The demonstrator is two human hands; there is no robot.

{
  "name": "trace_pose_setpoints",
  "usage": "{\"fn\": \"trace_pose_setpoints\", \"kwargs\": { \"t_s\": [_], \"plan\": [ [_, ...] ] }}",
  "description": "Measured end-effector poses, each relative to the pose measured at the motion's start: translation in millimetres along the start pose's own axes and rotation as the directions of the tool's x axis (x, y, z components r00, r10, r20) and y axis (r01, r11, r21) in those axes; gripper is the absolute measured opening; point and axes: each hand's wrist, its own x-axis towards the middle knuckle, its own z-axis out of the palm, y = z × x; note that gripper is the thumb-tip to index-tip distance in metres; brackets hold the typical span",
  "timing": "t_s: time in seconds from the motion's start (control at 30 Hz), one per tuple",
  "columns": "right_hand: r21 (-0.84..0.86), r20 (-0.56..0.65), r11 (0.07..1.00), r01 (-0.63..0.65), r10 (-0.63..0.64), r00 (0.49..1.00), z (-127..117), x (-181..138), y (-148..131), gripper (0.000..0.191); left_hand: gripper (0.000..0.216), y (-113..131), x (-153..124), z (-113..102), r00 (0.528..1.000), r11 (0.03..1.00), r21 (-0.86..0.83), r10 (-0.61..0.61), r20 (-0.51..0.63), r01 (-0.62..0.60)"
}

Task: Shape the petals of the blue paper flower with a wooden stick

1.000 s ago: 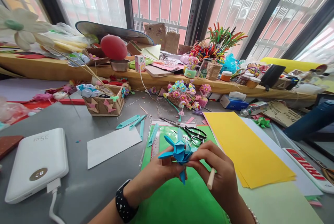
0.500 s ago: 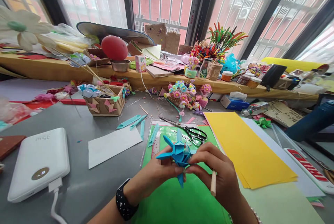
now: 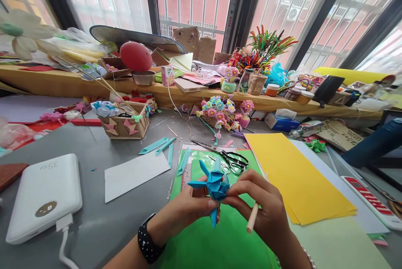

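Observation:
A blue folded paper flower (image 3: 212,183) is pinched between both hands above a green sheet (image 3: 216,239). My left hand (image 3: 188,208), with a black dotted watch on its wrist, grips the flower from below and the left. My right hand (image 3: 262,210) pinches the flower's right side with thumb and forefinger. A thin wooden stick (image 3: 253,218) is tucked in the same right hand, pointing down. Black-handled scissors (image 3: 230,160) lie just beyond the flower.
A stack of yellow paper (image 3: 292,177) lies to the right. On the left are a white paper piece (image 3: 135,172) and a white power bank (image 3: 44,195). A small cardboard basket (image 3: 125,124), a paper flower bouquet (image 3: 220,114) and a cluttered wooden ledge (image 3: 63,80) lie behind. A blue sleeve (image 3: 373,143) is at the right edge.
The stick in my right hand has swung a little, its lower end shifting left. The blue flower has tilted slightly between my fingers.

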Motion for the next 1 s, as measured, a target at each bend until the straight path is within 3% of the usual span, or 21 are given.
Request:
{"fn": "trace_pose_setpoints", "kwargs": {
  "t_s": [0.1,0.4,0.57,0.67,0.77,0.87,0.93,1.0],
  "plan": [
    [0.01,0.022,1.0,-0.016,0.016,1.0,-0.3,-0.7,0.6,0.009,0.028,1.3,-0.8,-0.2,1.0,0.999,0.037,-0.023,-0.011,0.024],
    [0.032,0.074,0.998,-0.049,0.046,0.996,-0.9,-2.2,3.6,0.009,0.033,1.5,-8.1,-1.6,0.979,0.974,0.215,-0.032,-0.199,0.076],
    [0.046,0.094,0.997,-0.069,0.065,0.993,-1.6,-1.3,3.9,0.01,0.034,4.6,-8.0,-0.1,0.988,0.962,0.266,-0.025,-0.15,0.064],
    [0.041,0.105,0.995,-0.088,0.084,0.991,-2.0,-1.1,4.2,0.011,0.06,4.9,-6.3,1.2,0.985,0.938,0.343,0.106,-0.139,-0.052],
    [0.024,0.093,0.997,-0.076,0.073,0.993,-0.8,-1.3,4.6,0.01,0.088,5.3,-5.8,2.2,0.923,0.829,0.519,0.341,-0.176,-0.208],
    [0.01,0.06,0.999,-0.043,0.042,0.997,0.5,-1.6,5.0,0.008,0.069,7.2,-7.4,3.0,0.882,0.737,0.643,0.426,-0.2,-0.21],
    [0.002,0.027,0.999,-0.044,0.044,0.999,-0.3,-1.5,5.7,0.006,0.049,9.2,-9.1,3.1,0.876,0.72,0.668,0.431,-0.217,-0.189],
    [-0.028,-0.008,0.997,-0.076,0.076,0.997,-2.5,-1.1,7.1,0.01,0.042,11.8,-10.6,2.7,0.886,0.715,0.675,0.418,-0.201,-0.184]
  ]
}}
